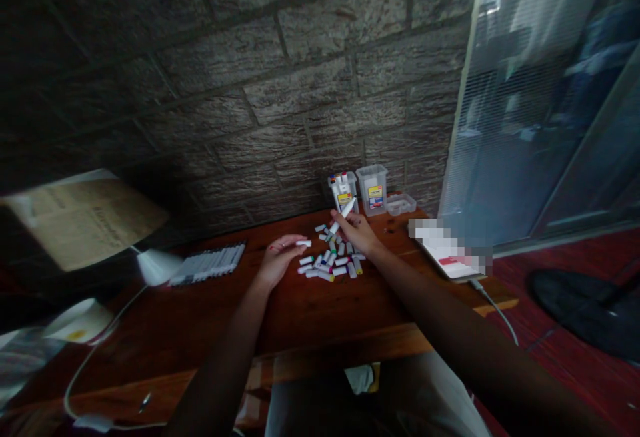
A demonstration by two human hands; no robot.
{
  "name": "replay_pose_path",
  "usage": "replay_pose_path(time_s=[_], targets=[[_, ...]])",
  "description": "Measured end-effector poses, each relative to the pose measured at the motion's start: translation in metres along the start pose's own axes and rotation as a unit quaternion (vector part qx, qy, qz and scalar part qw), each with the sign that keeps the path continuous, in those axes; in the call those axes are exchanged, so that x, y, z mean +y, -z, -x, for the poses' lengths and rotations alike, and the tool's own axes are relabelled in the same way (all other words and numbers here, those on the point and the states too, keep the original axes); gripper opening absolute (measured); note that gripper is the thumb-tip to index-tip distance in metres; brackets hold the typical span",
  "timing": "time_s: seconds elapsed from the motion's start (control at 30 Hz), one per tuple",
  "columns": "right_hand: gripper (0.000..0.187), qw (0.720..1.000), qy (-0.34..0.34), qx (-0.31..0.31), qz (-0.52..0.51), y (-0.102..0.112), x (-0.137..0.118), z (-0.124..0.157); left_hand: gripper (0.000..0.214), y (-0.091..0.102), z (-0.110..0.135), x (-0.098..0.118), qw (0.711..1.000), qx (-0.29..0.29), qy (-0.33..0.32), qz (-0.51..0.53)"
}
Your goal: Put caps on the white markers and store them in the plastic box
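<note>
Between the fingers of my left hand (281, 260) is a small white marker cap (303, 243). My right hand (359, 230) grips a white marker (344, 215), tilted with its upper end pointing away to the right. Below and between the hands lies a loose pile of marker caps (340, 261), white with various coloured ends. Just behind my right hand stands a clear plastic container (353, 183) holding several upright markers. A second clear container (372, 187) with a yellow label stands beside it.
A clear lid (401, 205) lies right of the containers. On the left, a row of markers (213, 264) lies near a lamp (157, 266) and a white cup (80, 321). A white device (445, 250) with a cable sits at the wooden table's (310, 313) right end, before a stone wall.
</note>
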State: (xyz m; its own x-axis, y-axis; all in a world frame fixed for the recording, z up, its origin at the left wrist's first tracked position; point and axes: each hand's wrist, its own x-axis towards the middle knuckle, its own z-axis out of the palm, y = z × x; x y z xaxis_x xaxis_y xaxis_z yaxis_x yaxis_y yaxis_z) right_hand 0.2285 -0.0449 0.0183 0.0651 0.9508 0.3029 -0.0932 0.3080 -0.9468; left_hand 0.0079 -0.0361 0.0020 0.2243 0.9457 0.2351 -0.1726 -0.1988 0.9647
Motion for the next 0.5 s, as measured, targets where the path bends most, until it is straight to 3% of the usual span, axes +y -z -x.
replay_pose_path(time_s=[0.27,0.5], targets=[[0.05,1.0,-0.014,0.011,0.026,0.001,0.006,-0.002,0.038,0.003,-0.004,-0.005,1.0,0.02,-0.015,-0.01],[0.05,0.998,0.019,0.006,0.059,-0.002,0.005,0.001,0.041,-0.001,-0.001,0.005,0.998,0.043,0.044,0.034]])
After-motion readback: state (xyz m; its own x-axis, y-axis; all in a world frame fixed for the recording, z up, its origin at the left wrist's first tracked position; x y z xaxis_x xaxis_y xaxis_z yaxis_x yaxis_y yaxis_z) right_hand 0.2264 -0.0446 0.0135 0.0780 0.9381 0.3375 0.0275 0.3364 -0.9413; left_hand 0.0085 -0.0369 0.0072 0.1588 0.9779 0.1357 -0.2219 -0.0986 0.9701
